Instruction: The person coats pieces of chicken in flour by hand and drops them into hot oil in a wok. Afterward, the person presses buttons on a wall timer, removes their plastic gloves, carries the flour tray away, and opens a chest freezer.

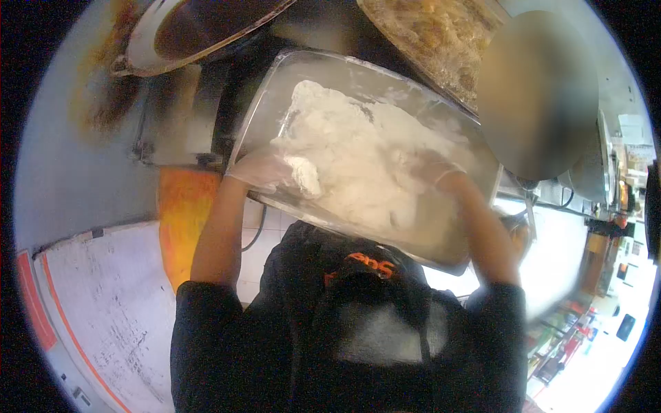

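Note:
A large metal tray (pixel 468 241) lies tilted in front of me, with a broad heap of white flour (pixel 351 151) spread over its bottom. My left hand (pixel 265 171), in a thin clear glove, is at the tray's left side. Its fingers are around a lumpy, flour-coated piece of food (pixel 304 175), whose kind the coating hides. My right hand (pixel 425 169), also gloved, reaches into the flour on the right side. Motion blur and flour hide its fingers, and I cannot make out whether it holds anything.
Beyond the tray at the upper right is a vat of bubbling, foamy oil (pixel 441 34). A round-rimmed vessel with dark contents (pixel 200 31) stands at the upper left. An orange-yellow panel (pixel 182 220) hangs by my left forearm. Shelves with goods (pixel 564 337) line the far right.

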A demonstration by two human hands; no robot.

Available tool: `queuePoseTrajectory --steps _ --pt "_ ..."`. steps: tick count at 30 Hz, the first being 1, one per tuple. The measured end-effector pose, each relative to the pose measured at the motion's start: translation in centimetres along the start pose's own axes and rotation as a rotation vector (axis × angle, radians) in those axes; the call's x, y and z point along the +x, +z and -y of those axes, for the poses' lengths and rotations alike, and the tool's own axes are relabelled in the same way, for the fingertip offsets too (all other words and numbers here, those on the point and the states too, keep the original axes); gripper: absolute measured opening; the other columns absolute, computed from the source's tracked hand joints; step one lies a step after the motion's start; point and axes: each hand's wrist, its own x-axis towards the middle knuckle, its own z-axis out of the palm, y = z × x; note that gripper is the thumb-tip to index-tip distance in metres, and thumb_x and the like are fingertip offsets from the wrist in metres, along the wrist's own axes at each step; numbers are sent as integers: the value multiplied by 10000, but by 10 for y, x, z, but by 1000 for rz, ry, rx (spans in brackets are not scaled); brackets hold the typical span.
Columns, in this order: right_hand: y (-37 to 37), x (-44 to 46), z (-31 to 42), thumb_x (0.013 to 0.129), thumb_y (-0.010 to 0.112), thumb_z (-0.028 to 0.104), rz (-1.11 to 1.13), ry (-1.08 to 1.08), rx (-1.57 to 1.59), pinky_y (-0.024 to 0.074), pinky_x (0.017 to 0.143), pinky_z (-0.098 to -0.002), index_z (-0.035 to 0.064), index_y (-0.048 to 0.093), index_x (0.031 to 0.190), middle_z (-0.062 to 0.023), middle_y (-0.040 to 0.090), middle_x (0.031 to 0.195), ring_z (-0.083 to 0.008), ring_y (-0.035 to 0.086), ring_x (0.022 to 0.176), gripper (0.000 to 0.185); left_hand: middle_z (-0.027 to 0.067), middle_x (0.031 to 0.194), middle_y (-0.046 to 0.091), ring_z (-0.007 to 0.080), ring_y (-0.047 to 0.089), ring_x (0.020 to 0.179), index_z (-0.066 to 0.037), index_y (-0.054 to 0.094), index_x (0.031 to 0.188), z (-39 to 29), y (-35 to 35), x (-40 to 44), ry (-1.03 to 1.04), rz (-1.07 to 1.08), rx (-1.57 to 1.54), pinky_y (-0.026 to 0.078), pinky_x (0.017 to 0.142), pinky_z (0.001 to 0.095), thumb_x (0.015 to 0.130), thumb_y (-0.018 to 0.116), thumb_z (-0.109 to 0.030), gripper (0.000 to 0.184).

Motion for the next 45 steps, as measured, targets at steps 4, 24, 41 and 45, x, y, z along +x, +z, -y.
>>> queuePoseTrajectory --steps 4,24,41,45 --pt "4 -6 -31 840 589 288 -9 7 600 385 980 -346 90 526 1250 -147 568 1204 -267 530 1107 460 50 877 641 156 611 762 8 580 1093 -48 -32 29 -674 -161 -1085 494 678 294 792 559 -51 308" --pt "-26 -22 80 763 632 300 -603 160 524 440 911 -386 77 597 1099 -175 607 1115 -309 572 1032 405 99 1090 595 258 577 1005 -5 586 1088 -28 25 69 -458 -430 -1304 471 879 385 717 751 -384 555" --pt "-30 -9 88 770 596 360 -291 429 590 441 910 -422 -4 535 1169 -266 542 1163 -396 556 1040 543 149 1137 595 244 607 963 -45 495 1236 -9 6 67 -370 -351 -167 502 822 385 906 505 -376 467" --pt "-61 -42 83 807 567 335 -242 312 384 435 924 -421 27 527 1192 -232 543 1193 -386 545 1063 494 173 1026 637 315 624 905 -54 547 1173 -45 -54 76 -719 45 30 460 879 465 778 596 -260 448"
